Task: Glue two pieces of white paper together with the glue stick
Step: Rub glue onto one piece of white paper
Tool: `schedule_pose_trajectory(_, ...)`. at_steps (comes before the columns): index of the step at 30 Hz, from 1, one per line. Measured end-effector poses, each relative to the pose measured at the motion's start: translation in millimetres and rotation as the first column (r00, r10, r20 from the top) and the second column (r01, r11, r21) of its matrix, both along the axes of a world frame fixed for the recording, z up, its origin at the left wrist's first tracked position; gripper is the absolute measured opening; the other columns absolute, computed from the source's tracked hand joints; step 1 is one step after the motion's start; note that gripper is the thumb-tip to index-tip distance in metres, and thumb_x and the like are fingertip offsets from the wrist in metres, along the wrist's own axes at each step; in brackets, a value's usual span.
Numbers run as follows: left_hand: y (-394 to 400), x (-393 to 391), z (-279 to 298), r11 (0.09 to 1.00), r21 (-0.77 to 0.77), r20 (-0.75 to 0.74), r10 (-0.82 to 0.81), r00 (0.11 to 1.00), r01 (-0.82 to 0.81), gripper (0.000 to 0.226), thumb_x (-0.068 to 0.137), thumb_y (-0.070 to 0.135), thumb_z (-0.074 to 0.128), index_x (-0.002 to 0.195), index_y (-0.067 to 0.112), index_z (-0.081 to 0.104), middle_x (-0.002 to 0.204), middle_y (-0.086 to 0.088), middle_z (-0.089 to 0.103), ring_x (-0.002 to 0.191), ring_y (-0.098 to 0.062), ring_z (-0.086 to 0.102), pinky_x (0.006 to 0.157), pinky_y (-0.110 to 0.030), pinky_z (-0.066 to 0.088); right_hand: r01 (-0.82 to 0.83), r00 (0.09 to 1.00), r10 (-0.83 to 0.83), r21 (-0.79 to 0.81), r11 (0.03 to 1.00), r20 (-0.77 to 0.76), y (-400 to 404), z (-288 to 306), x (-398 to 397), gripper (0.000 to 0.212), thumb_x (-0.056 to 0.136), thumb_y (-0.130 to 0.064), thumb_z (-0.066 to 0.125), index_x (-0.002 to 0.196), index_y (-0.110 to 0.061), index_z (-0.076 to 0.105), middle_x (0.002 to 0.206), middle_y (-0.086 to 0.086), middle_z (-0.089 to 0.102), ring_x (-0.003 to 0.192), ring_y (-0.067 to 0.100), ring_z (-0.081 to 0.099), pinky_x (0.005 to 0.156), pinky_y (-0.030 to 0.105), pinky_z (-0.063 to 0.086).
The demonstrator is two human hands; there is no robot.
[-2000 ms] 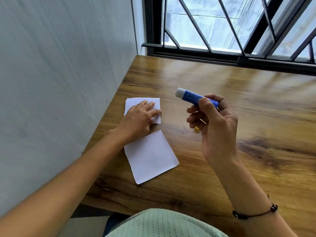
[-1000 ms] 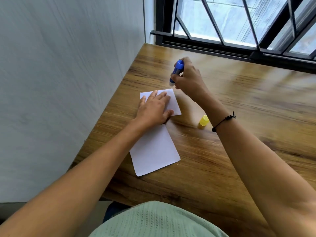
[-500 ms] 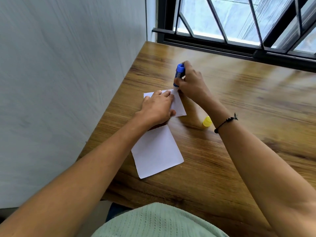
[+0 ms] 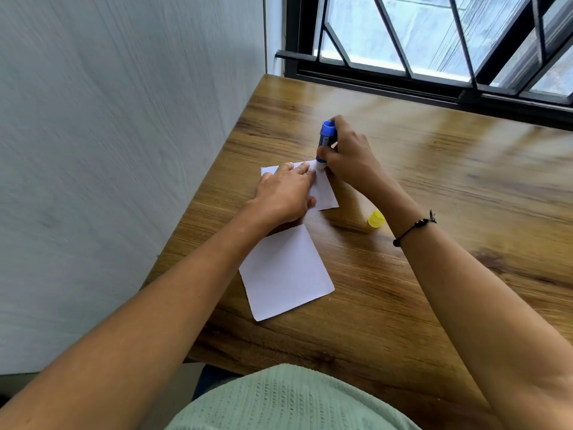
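Two white paper pieces lie on the wooden table (image 4: 434, 274). The far paper (image 4: 325, 193) is pinned flat by my left hand (image 4: 283, 197), palm down with fingers spread. My right hand (image 4: 350, 156) grips the blue glue stick (image 4: 327, 136) upright, its lower end pressed onto the far right corner of that paper. The near paper (image 4: 285, 274) lies free, just below my left wrist.
The yellow glue cap (image 4: 375, 219) stands on the table right of the papers, beside my right forearm. A grey wall (image 4: 124, 150) runs along the table's left edge. A black-framed barred window (image 4: 434, 57) closes off the far edge.
My right hand swung the glue stick from mid-air over to the far paper and lowered its tip onto the top right corner. My left hand stayed flat on that paper.
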State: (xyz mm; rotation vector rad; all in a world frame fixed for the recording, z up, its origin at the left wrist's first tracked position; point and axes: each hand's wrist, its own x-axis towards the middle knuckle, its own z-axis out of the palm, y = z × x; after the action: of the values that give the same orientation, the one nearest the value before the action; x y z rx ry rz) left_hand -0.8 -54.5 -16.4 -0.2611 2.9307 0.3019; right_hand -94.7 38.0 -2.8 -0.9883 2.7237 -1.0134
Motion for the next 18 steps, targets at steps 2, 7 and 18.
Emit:
schedule_pose_trajectory(2,0.1,0.0,-0.8,1.000,0.006,0.000,0.004,1.000,-0.004,0.059,0.092,0.032,0.047,0.144,0.019,0.023,0.157,0.000,0.017,0.143,-0.023,0.014,0.112,-0.048,0.026,-0.004,1.000,0.004,-0.002,1.000,0.004,3.1,0.4,3.3,0.031,0.086,-0.006,0.055,0.114,-0.002,0.043,0.091,0.010,0.050,0.077,0.024,0.048,0.067,0.031,0.038)
schedule_pose_trajectory(7,1.4,0.3,-1.4,1.000,0.009,-0.006,0.010,1.000,-0.010,0.059,0.092,0.032,0.047,0.144,0.019,0.024,0.157,0.000,0.017,0.144,-0.024,0.013,0.112,-0.047,0.025,-0.016,1.000,0.016,0.004,1.000,0.001,11.6,-0.2,12.0,0.031,0.085,-0.006,0.055,0.114,-0.002,0.043,0.090,0.012,0.052,0.075,0.025,0.048,0.068,0.039,0.042)
schedule_pose_trajectory(18,1.9,-2.8,-1.9,1.000,-0.019,0.011,0.020,1.000,-0.019,0.061,0.093,0.032,0.046,0.145,0.017,0.020,0.157,-0.001,0.015,0.144,-0.024,0.012,0.113,-0.047,0.025,-0.012,0.999,0.012,-0.006,1.000,0.032,28.6,-2.9,28.0,0.032,0.085,-0.007,0.054,0.114,-0.005,0.043,0.090,0.012,0.055,0.074,0.027,0.049,0.070,0.042,0.045)
